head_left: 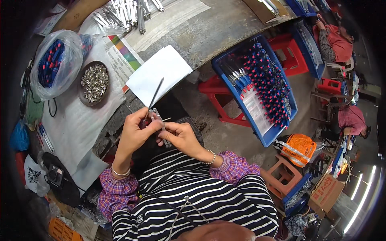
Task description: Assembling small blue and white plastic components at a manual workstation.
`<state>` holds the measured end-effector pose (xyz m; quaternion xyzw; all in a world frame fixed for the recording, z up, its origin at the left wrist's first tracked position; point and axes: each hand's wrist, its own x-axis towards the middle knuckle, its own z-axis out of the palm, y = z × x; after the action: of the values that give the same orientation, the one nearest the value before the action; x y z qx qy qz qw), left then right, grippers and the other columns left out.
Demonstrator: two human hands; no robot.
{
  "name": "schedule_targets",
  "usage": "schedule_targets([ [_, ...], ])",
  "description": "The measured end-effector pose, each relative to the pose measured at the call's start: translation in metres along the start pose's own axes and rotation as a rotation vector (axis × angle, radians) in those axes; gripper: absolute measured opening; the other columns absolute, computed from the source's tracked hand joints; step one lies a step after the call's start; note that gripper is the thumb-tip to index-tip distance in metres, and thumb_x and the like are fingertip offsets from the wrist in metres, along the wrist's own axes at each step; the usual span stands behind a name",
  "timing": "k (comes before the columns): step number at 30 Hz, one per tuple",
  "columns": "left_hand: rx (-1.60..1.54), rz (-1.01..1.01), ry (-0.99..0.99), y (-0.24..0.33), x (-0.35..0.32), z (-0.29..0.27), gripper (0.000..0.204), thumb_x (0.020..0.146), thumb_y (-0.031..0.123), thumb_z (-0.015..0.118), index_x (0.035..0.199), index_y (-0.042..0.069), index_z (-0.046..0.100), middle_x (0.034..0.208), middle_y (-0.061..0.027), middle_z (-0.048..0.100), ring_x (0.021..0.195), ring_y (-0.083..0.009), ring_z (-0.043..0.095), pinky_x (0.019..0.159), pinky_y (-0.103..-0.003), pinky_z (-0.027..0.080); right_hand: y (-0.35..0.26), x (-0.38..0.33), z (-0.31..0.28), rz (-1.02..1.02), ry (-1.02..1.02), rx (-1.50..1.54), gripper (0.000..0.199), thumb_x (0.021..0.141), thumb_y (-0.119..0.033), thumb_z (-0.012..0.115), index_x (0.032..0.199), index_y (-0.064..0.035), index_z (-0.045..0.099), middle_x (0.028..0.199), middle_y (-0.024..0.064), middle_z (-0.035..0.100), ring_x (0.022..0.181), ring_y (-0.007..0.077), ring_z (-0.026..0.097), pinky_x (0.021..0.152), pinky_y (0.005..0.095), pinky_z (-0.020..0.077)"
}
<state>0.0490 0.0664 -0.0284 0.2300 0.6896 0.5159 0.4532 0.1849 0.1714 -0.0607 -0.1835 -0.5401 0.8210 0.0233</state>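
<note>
My left hand (136, 130) is closed around a slim dark pointed rod (156, 93) that sticks up past the fingers; its lower end is hidden in the grip. Pinched in my right hand (181, 138) is a narrow silver metal strip (158, 116), shaped like a channel, and the left fingertips touch its upper part. A short thin pin (167, 119) pokes out beside the strip. Both hands meet above my lap, just in front of the bench edge. Beyond them lies a stack of white paper (163, 72).
On the bench sit a brown bowl (107, 76) of small metal rivets, a plastic bag (71, 76) of blue-and-red pieces and silver strips (128, 14). A blue tray (266, 138) of blue, red-tipped pieces rests on red stools (213, 88) at right. Two people work farther right.
</note>
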Motion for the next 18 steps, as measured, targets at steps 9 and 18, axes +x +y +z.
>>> schedule_targets([
  [9, 0.096, 0.054, 0.021, 0.002, 0.002, -0.002, 0.019, 0.077, 0.013, 0.069, 0.084, 0.0, 0.056, 0.07, 0.0016, 0.054, 0.06, -0.0027, 0.046, 0.054, -0.019, 0.037, -0.004, 0.001, -0.004, 0.048, 0.018, 0.087, 0.016, 0.089, -0.008, 0.056, 0.096, 0.0053, 0.062, 0.077, 0.0073, 0.065, 0.068, 0.0106, 0.062, 0.063, 0.0217, 0.0492],
  [18, 0.03, 0.089, 0.066, 0.006, 0.003, 0.004, 0.023, 0.074, 0.011, 0.073, 0.076, 0.001, 0.052, 0.068, 0.0019, 0.053, 0.06, -0.0023, 0.043, 0.052, -0.018, 0.036, 0.002, 0.0, -0.006, 0.033, -0.008, 0.079, 0.018, 0.089, -0.009, 0.056, 0.098, 0.0055, 0.061, 0.078, 0.0069, 0.064, 0.07, 0.0107, 0.062, 0.064, 0.0219, 0.0492],
])
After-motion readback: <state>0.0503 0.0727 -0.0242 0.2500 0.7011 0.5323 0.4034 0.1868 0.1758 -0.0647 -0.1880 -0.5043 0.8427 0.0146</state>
